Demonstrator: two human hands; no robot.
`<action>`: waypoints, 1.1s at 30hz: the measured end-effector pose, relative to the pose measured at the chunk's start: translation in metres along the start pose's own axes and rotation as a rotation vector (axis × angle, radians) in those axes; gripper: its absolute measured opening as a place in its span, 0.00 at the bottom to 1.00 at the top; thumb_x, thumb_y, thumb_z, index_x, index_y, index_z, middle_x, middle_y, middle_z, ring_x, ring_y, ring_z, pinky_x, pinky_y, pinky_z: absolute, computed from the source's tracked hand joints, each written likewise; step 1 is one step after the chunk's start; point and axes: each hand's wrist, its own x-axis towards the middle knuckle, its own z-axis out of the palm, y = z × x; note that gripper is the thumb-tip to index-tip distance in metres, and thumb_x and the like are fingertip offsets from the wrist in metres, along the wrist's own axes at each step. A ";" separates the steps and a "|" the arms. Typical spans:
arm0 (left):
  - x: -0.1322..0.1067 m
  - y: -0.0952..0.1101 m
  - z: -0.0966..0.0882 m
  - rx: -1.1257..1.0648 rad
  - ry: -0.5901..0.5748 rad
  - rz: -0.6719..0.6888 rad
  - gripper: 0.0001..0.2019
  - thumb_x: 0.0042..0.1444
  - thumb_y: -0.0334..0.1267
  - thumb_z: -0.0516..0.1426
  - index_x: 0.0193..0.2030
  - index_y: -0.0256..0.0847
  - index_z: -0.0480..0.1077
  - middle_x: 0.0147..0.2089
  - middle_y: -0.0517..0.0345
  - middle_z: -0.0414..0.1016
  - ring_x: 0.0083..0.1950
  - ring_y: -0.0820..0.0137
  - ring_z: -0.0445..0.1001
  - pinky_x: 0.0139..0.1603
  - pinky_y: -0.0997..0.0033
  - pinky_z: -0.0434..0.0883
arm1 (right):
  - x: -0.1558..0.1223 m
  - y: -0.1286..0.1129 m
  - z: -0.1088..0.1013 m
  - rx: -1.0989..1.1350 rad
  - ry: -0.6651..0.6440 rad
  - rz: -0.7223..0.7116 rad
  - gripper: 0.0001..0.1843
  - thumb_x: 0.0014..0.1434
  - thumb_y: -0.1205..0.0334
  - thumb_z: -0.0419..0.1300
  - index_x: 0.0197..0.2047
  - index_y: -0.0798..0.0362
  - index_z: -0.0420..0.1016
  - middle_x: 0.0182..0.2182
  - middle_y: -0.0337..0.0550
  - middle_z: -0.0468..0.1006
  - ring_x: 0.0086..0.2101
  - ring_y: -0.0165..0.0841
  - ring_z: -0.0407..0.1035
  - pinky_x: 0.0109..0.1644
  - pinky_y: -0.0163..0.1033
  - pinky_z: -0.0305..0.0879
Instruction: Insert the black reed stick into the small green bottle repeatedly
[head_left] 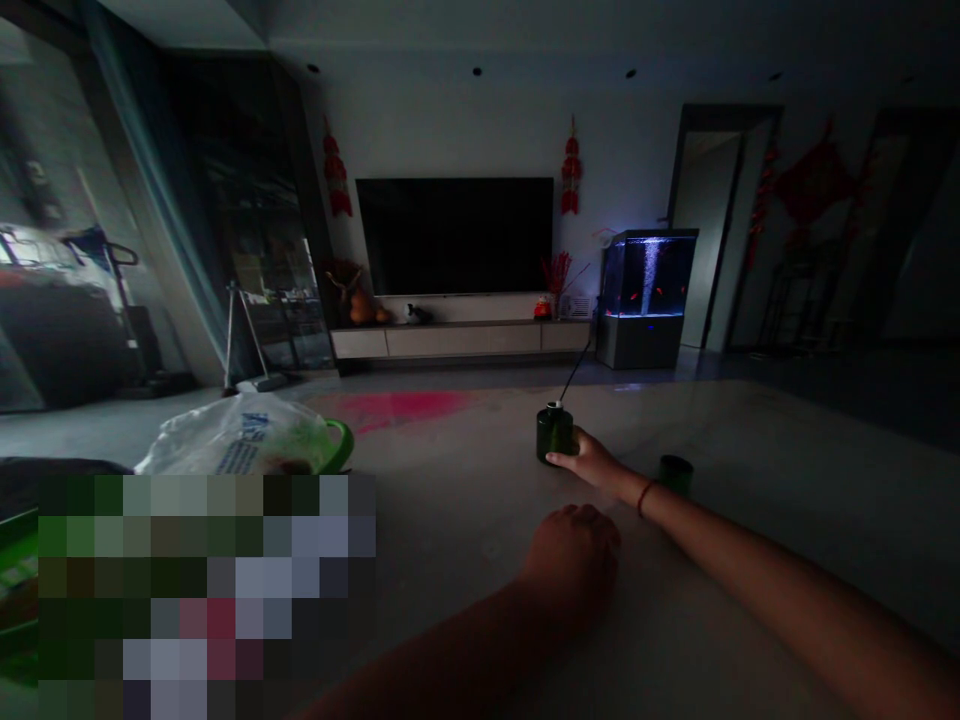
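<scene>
My right hand [589, 455] grips a small dark green bottle [553, 436] from its right side, the thumb across the front near the base. The bottle stands upright and has a short pale neck. A thin dark stick [576, 370] rises out of that neck, leaning to the right. Behind my right wrist is a dark green, cup-like container [676, 472], its lower part hidden by the forearm. Nearer to me, my left hand [574, 560] rests on the pale table [450, 560] with curled fingers. Its palm is hidden, so anything inside cannot be made out.
At the left, a clear plastic bag [240, 435] lies over a green basket [339, 445]; a pixelated patch covers the area below. Beyond the table are a low cabinet [465, 342], a television [455, 235] and a lit fish tank [651, 275]. The room is dim.
</scene>
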 end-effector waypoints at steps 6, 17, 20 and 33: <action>0.000 0.003 -0.005 -0.004 -0.034 -0.011 0.11 0.50 0.29 0.47 0.37 0.36 0.68 0.40 0.54 0.71 0.40 0.69 0.67 0.42 0.70 0.65 | -0.001 -0.003 0.003 -0.158 0.106 -0.039 0.32 0.35 0.53 0.65 0.43 0.55 0.59 0.38 0.48 0.69 0.38 0.38 0.66 0.42 0.42 0.62; 0.000 -0.002 0.000 0.003 -0.050 0.016 0.12 0.48 0.26 0.47 0.38 0.37 0.67 0.41 0.54 0.70 0.42 0.69 0.67 0.43 0.69 0.64 | -0.006 -0.008 0.005 -0.196 0.120 -0.011 0.29 0.43 0.59 0.60 0.48 0.54 0.55 0.38 0.46 0.69 0.38 0.36 0.67 0.42 0.42 0.62; 0.000 -0.002 0.001 -0.009 -0.015 -0.003 0.11 0.50 0.27 0.47 0.37 0.38 0.67 0.40 0.56 0.70 0.41 0.70 0.67 0.43 0.70 0.64 | -0.004 -0.006 0.006 -0.176 0.143 -0.062 0.30 0.42 0.58 0.61 0.48 0.54 0.55 0.40 0.46 0.68 0.40 0.37 0.66 0.45 0.42 0.61; 0.001 -0.001 0.000 -0.005 0.023 0.016 0.11 0.50 0.29 0.47 0.36 0.38 0.67 0.38 0.57 0.71 0.39 0.71 0.67 0.41 0.71 0.65 | -0.005 -0.010 0.004 -0.288 0.176 -0.030 0.31 0.46 0.58 0.58 0.52 0.56 0.52 0.43 0.52 0.68 0.41 0.37 0.66 0.43 0.40 0.62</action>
